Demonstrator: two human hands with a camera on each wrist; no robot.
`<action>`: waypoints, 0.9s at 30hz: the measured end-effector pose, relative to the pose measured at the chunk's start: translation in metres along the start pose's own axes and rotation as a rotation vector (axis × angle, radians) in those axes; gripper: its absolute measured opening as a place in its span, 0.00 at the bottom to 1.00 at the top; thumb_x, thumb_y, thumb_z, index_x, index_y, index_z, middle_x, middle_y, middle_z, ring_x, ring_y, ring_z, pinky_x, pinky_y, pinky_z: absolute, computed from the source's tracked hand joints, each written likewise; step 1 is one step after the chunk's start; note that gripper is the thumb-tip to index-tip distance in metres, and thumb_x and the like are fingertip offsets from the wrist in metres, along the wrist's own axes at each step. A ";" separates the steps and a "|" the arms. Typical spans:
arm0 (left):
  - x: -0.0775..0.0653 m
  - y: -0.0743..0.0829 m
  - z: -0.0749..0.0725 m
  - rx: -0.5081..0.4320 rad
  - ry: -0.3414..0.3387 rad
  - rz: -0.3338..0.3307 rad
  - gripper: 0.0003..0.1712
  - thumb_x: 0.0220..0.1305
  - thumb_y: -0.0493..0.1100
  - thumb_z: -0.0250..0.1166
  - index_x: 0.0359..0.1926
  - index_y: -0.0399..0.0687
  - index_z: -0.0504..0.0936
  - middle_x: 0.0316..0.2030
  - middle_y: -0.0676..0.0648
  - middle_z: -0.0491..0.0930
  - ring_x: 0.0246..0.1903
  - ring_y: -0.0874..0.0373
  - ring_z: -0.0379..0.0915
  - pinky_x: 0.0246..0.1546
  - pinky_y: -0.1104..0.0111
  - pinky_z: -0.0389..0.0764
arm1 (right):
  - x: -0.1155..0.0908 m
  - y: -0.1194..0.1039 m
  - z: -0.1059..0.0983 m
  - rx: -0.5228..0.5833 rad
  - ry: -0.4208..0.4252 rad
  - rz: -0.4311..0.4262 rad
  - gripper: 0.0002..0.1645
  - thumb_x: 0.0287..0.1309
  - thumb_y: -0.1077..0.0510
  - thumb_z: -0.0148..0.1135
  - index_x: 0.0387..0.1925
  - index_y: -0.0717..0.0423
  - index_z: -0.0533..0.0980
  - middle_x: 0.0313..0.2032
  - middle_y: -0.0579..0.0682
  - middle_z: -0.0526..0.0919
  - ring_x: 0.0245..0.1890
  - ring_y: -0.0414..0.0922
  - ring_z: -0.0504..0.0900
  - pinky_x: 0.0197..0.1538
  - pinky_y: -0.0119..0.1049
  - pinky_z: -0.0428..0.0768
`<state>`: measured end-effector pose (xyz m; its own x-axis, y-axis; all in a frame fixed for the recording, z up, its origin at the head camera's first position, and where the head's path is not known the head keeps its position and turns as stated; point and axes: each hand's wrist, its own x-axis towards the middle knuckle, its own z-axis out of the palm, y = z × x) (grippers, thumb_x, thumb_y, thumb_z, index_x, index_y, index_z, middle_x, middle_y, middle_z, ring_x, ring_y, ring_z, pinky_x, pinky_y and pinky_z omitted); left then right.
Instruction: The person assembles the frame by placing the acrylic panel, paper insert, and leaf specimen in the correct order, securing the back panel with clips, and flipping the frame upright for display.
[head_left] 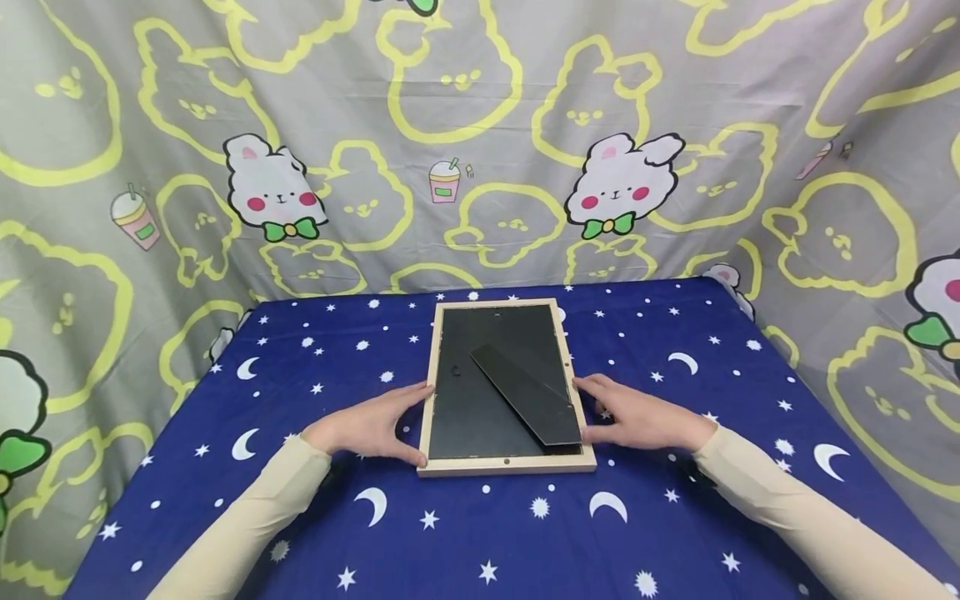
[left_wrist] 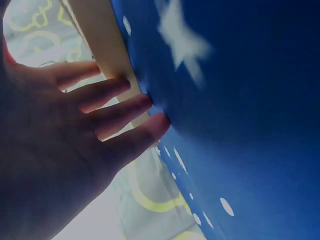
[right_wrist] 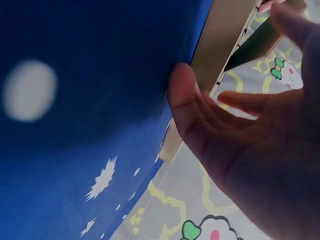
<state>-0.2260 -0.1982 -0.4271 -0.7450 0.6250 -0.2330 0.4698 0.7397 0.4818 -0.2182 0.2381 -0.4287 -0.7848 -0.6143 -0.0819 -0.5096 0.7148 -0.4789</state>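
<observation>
Your wooden picture frame (head_left: 480, 468) lies flat, back up, on the table (head_left: 405, 550) under its blue star-and-moon cloth, about midway between the side edges. Long axis runs from your side toward the table's far edge; far short end sits just beside that edge. Dark backing board (head_left: 461, 421) faces up. On it the easel strut (head_left: 525, 398) slants: narrow end toward the board's middle, broad end pointing to the frame's near right corner.

Your left hand (head_left: 363, 425): thumb at the near left corner, forefinger farther up the left side, wide gap between; the left wrist view shows the other fingers straight, spread, along the side rail. Your right hand (head_left: 648, 417): thumb at the right side by the strut's broad end, fingers loosely bent, touching that rail farther up, moderately apart. Grey printed curtain (head_left: 480, 83) beyond the far edge.
</observation>
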 end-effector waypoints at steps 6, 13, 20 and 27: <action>-0.017 0.008 0.009 0.065 0.023 0.017 0.72 0.45 0.73 0.77 0.81 0.45 0.52 0.80 0.42 0.51 0.78 0.43 0.50 0.73 0.44 0.60 | -0.023 -0.018 0.014 -0.130 0.026 -0.006 0.62 0.54 0.24 0.66 0.75 0.61 0.62 0.67 0.55 0.73 0.65 0.53 0.73 0.65 0.53 0.76; -0.014 0.015 0.015 0.226 0.108 -0.032 0.67 0.48 0.77 0.72 0.80 0.49 0.58 0.78 0.45 0.59 0.75 0.45 0.58 0.70 0.42 0.64 | -0.023 -0.022 0.019 -0.234 0.069 -0.006 0.60 0.57 0.27 0.67 0.75 0.63 0.62 0.66 0.55 0.75 0.63 0.53 0.76 0.62 0.52 0.78; -0.003 0.022 0.014 0.259 0.137 -0.069 0.66 0.47 0.77 0.71 0.79 0.49 0.59 0.77 0.45 0.61 0.74 0.44 0.60 0.70 0.41 0.64 | -0.013 -0.011 0.008 -0.229 0.041 -0.023 0.57 0.59 0.32 0.68 0.75 0.64 0.61 0.66 0.57 0.75 0.62 0.54 0.76 0.64 0.52 0.76; -0.001 0.020 0.008 0.248 0.102 -0.062 0.66 0.48 0.79 0.70 0.80 0.49 0.58 0.76 0.45 0.64 0.74 0.46 0.61 0.70 0.44 0.66 | -0.008 -0.010 -0.001 -0.233 -0.017 -0.005 0.58 0.60 0.29 0.65 0.76 0.64 0.61 0.66 0.58 0.75 0.63 0.55 0.76 0.64 0.53 0.75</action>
<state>-0.2118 -0.1819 -0.4239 -0.8141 0.5574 -0.1630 0.5139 0.8222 0.2449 -0.2069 0.2365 -0.4219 -0.7767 -0.6225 -0.0959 -0.5830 0.7682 -0.2646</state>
